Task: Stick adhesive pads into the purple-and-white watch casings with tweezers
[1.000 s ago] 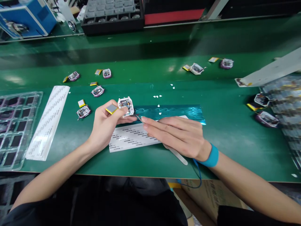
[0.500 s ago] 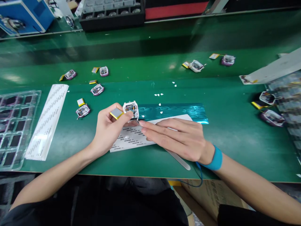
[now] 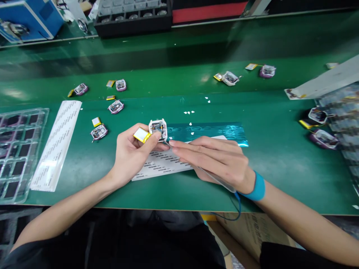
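My left hand (image 3: 130, 158) is closed on a white watch-like case (image 3: 157, 127), its thumb on the circuit board inside. A yellow-edged battery (image 3: 141, 135) lies against the same hand, left of the case. With its fingers together, my right hand (image 3: 221, 160) grips a thin metal tool (image 3: 214, 177) whose tip is at the lower right edge of the case. Beneath both hands lies a white printed sheet (image 3: 157, 166), partly hidden, and behind it a shiny blue-green strip (image 3: 213, 131).
Similar cases lie at the left (image 3: 99, 132), the back right (image 3: 230, 78) and far right (image 3: 325, 139). A clear tray (image 3: 22, 158) and a white printed strip (image 3: 57, 145) are at the left. A blue cord (image 3: 239, 209) hangs from my right wristband.
The case and battery have shifted slightly right and tilted. My right hand has turned, and the tool's rear end has risen toward my wrist. Two back rows' cases have moved slightly left.
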### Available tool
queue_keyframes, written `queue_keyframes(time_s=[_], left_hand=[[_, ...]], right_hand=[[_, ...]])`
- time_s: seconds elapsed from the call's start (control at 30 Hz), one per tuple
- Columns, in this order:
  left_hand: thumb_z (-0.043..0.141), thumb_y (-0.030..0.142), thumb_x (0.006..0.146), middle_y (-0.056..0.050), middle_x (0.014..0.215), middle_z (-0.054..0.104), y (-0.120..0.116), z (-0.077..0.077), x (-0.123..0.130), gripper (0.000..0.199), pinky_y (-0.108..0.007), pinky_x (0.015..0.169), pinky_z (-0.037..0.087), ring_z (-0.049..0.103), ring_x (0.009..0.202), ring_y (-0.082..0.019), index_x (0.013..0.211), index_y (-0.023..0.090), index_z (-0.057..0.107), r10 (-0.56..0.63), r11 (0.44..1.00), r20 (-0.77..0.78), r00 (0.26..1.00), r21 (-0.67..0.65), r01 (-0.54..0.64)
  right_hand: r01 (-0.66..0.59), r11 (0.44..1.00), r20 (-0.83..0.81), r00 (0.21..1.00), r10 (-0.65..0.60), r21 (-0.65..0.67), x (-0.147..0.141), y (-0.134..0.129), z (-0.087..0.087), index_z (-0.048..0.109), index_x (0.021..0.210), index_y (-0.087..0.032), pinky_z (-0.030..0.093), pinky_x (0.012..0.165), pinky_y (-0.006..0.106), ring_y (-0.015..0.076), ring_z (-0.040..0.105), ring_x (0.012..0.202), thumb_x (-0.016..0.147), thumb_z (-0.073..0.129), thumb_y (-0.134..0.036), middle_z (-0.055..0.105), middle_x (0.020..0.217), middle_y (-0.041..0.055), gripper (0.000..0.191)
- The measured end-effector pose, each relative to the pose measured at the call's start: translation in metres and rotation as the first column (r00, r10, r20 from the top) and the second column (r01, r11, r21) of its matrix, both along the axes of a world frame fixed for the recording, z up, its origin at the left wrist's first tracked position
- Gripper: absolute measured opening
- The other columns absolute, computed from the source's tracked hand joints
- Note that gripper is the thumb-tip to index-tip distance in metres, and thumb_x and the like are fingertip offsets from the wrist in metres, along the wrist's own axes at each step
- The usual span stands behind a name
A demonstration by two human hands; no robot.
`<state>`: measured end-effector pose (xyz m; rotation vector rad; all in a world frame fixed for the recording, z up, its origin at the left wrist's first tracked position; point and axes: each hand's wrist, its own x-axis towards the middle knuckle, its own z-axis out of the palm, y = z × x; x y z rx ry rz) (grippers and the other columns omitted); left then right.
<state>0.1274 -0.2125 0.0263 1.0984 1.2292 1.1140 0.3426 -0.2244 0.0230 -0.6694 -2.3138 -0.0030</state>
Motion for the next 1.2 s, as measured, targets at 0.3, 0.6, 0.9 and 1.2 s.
queue_keyframes(time_s=[0.3, 0.6, 0.9, 1.2], left_hand=[[0.084, 0.031, 0.075, 0.0, 0.07, 0.074, 0.009, -0.006, -0.006, 0.027, -0.029, 0.063, 0.062, 0.074, 0.059, -0.017, 0.091, 0.017, 0.066, -0.008, 1.0, -0.033, 0.999, 0.027, 0.009], [0.068, 0.03, 0.087, -0.011, 0.096, 0.077, 0.153, -0.017, -0.052, 0.022, -0.047, 0.098, 0.047, 0.066, 0.107, -0.034, 0.104, 0.018, 0.075, 0.195, 0.913, -0.914, 0.354, 0.302, 0.276], [0.069, 0.024, 0.078, -0.012, 0.11, 0.072, 0.198, -0.014, -0.12, 0.021, -0.039, 0.098, 0.046, 0.061, 0.107, -0.028, 0.097, 0.016, 0.068, 0.075, 0.965, -0.908, 0.412, 0.17, 0.2], [0.082, 0.02, 0.069, -0.004, 0.081, 0.07, 0.169, -0.003, -0.117, 0.033, -0.033, 0.075, 0.051, 0.065, 0.078, -0.02, 0.081, 0.021, 0.051, 0.196, 0.972, -0.647, 0.737, 0.227, -0.059]], right_hand=[[0.021, 0.993, 0.01, 1.0, -0.023, 0.115, 0.002, 0.005, -0.005, 0.066, 0.123, -0.013, 0.065, 0.072, 0.033, 0.0183, 0.074, 0.084, 0.094, 0.065, -0.002, 0.077, 0.12, 0.0112, 0.032], [-0.005, 0.979, 0.038, 0.999, -0.003, 0.206, 0.002, 0.013, -0.01, 0.066, 0.124, -0.014, 0.063, 0.071, 0.03, 0.0168, 0.073, 0.082, 0.1, 0.055, -0.007, 0.078, 0.119, 0.0094, 0.028], [-0.002, 0.973, 0.048, 0.999, -0.009, 0.231, 0.002, 0.016, -0.009, 0.073, 0.113, -0.014, 0.063, 0.073, 0.029, 0.0163, 0.073, 0.084, 0.099, 0.057, -0.007, 0.078, 0.12, 0.0081, 0.021], [0.008, 0.967, 0.021, 1.0, -0.014, 0.254, 0.002, 0.015, -0.011, 0.07, 0.112, -0.01, 0.064, 0.075, 0.031, 0.0194, 0.071, 0.089, 0.096, 0.062, -0.007, 0.079, 0.117, 0.0081, 0.019]])
